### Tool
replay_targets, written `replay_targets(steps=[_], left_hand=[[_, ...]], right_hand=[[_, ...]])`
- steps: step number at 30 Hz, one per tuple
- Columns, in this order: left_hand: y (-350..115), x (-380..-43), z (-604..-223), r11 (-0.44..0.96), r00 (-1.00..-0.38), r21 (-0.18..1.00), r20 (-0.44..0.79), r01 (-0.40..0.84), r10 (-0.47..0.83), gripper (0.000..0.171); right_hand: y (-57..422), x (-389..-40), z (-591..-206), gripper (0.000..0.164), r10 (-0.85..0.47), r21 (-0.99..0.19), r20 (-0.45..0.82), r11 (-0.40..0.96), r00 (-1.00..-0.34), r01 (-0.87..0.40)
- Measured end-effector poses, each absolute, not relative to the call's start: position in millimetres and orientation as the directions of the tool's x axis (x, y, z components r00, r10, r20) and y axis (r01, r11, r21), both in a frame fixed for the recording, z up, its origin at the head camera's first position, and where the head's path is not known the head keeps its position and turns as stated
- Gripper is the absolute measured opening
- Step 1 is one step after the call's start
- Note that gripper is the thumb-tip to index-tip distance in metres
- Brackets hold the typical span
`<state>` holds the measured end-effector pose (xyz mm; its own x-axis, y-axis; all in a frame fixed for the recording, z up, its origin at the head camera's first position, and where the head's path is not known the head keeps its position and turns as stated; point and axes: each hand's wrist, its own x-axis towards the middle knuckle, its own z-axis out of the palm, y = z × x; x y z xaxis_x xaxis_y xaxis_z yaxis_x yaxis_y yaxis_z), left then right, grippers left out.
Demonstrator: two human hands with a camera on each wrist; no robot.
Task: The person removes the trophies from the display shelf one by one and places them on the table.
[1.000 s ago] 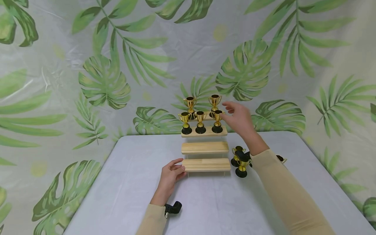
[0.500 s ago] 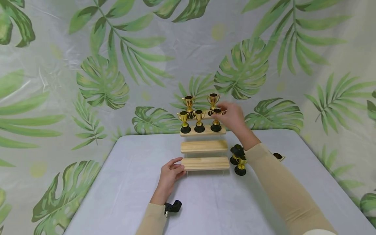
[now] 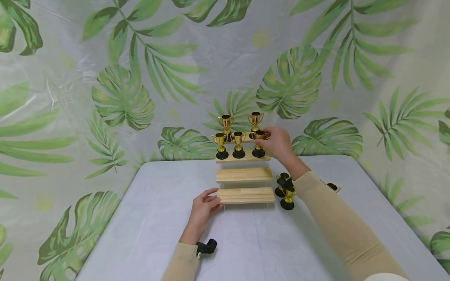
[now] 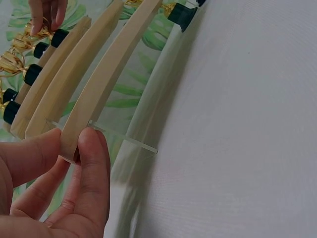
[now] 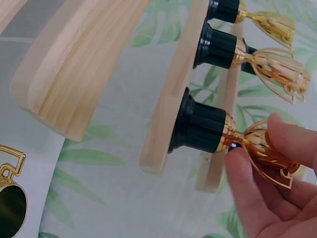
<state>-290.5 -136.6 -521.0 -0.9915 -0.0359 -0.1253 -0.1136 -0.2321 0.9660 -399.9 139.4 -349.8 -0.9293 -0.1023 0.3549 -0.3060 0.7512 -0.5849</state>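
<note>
My left hand (image 3: 202, 208) pinches the left end of the lowest wooden shelf (image 3: 246, 195), thumb on one face and fingers on the other, as the left wrist view shows. At the second tier from the top, my right hand (image 3: 277, 145) holds the cup of the rightmost gold trophy (image 5: 257, 144) between thumb and fingers. Its black base (image 5: 200, 124) stands on the shelf board. Left of it on that tier are a middle trophy (image 3: 238, 144) and a left trophy (image 3: 220, 145). Two more trophies, a left one (image 3: 226, 123) and a right one (image 3: 255, 120), stand on the top tier behind.
Right of the stepped stand, a gold trophy (image 3: 288, 200) stands on the white table (image 3: 168, 187), with another trophy (image 3: 280, 189) just behind. Farther right, a trophy (image 3: 332, 187) is mostly hidden by my sleeve. The third tier (image 3: 244, 175) is bare wood.
My right hand has moved left and slightly down onto the rightmost second-tier trophy and now grips its cup. The left hand stays on the lowest shelf. The view has shifted slightly.
</note>
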Motion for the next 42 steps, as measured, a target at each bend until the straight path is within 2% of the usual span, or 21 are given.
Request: replay_targets(steps=[18, 35, 42], left_hand=[[-143, -290, -522, -0.229, -0.991, 0.967, -0.125, -0.112, -0.045, 0.046], [-137, -292, -522, -0.241, -0.991, 0.963, -0.131, -0.121, -0.026, 0.047], [-135, -291, -520, -0.24, -0.991, 0.963, -0.133, -0.121, -0.034, 0.047]], right_hand=[[133, -401, -343, 0.058, -0.14, -0.623, 0.31, 0.717, -0.94, -0.312], [151, -385, -329, 0.06, -0.177, -0.546, 0.37, 0.753, -0.912, -0.367], [163, -371, -320, 0.053, -0.199, -0.527, 0.407, 0.746, -0.892, -0.407]])
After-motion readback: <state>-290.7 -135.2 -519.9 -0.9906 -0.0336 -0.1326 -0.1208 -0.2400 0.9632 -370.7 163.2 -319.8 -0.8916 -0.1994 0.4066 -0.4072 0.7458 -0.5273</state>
